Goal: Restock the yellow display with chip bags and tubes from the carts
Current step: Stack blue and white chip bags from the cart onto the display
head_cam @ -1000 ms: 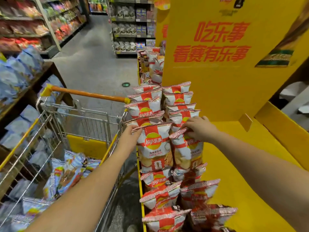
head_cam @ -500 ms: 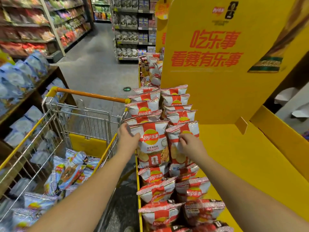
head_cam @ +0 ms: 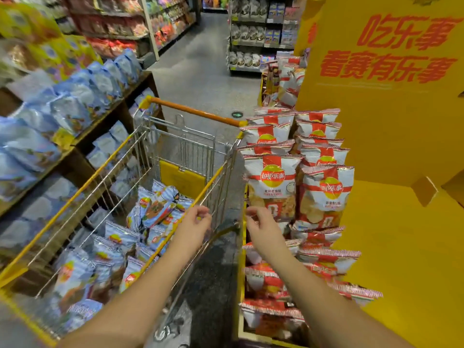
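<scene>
Red and white chip bags (head_cam: 273, 187) stand in two rows along the left edge of the yellow display (head_cam: 391, 234). A wire cart (head_cam: 175, 146) with an orange handle stands left of it, holding several blue chip bags (head_cam: 155, 209). My left hand (head_cam: 194, 223) hovers over the cart's right rim, fingers loosely curled, holding nothing. My right hand (head_cam: 261, 227) hangs just in front of the lower left corner of the front red bag, fingers loosely curled and empty. No tubes are in sight.
A wooden shelf (head_cam: 82, 141) packed with blue bags runs along the left. The grey aisle floor (head_cam: 200, 71) stretches ahead toward more shelving (head_cam: 261, 33). The display's tall yellow back panel (head_cam: 391, 96) rises at right.
Both hands have let go of the front red bags and pulled back and down, the left one out over the cart rim. The view has swung left toward the cart.
</scene>
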`<action>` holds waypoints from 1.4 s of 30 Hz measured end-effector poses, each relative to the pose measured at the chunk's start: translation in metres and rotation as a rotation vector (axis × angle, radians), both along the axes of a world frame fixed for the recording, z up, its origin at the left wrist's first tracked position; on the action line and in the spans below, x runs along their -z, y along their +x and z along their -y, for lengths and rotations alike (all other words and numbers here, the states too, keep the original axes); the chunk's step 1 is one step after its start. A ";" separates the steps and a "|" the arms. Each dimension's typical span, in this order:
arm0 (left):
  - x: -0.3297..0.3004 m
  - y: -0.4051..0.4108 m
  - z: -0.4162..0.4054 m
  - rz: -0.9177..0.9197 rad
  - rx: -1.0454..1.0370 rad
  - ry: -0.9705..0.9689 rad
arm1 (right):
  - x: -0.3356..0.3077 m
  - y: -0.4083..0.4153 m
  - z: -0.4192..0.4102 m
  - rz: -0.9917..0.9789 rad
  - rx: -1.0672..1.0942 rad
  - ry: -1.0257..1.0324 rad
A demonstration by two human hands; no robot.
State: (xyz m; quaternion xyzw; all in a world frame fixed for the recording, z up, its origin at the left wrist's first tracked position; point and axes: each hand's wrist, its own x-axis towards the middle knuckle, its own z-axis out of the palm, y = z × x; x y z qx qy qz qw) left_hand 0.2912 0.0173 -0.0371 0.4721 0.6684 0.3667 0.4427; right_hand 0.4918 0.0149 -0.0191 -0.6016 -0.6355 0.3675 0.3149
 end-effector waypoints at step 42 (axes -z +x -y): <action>0.180 -0.455 0.016 -1.270 0.997 -0.377 | 0.263 -0.473 0.103 0.963 -0.746 -0.686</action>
